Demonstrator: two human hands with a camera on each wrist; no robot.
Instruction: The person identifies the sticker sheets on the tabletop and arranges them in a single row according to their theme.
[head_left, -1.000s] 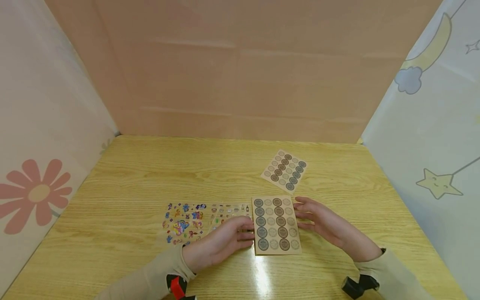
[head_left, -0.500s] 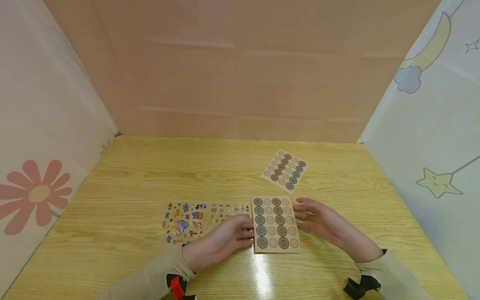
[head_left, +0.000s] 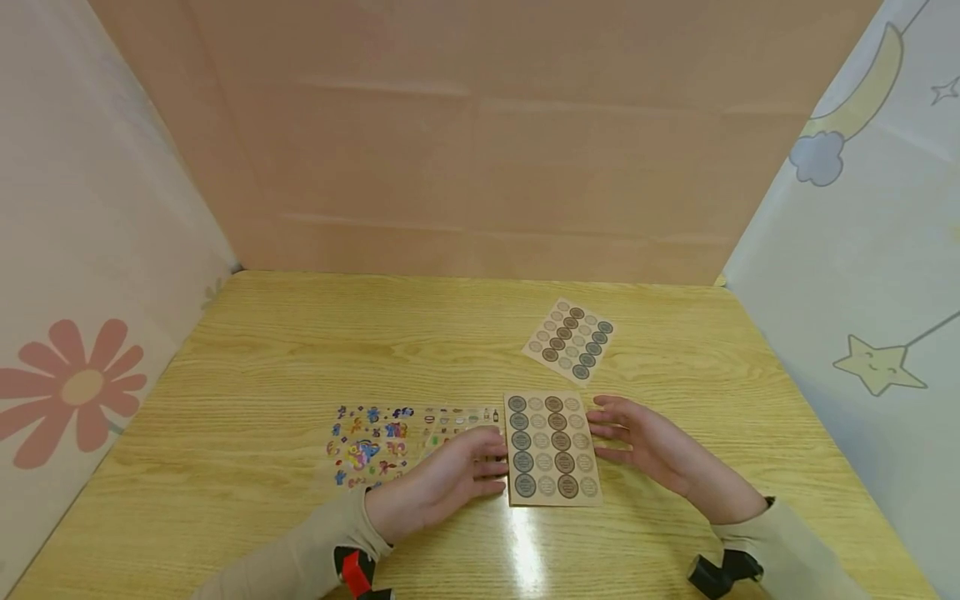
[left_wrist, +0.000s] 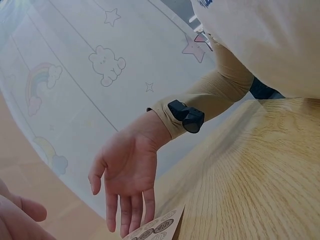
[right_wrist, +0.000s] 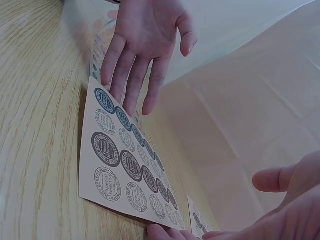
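A stack of brown sticker sheets printed with rows of round labels lies near the table's front. My left hand is at its left edge, fingers extended, with the fingertips at or against the side. On the opposite edge, the straight fingers of my right hand stand likewise. In the right wrist view, the left hand shows its palm with the thumb apart, and the sheets slope slightly off the table. The left wrist view shows the right hand with its fingers pointing down at the sheets' edge.
Another sheet of round labels lies askew behind the stack. Clear sheets of colourful cartoon stickers lie to the left, partly under my left hand. A brown backdrop and patterned side walls surround the wooden table.
The near edge of the sticker stack has shifted very slightly away from me since the first frame. Both hands have stayed almost still.
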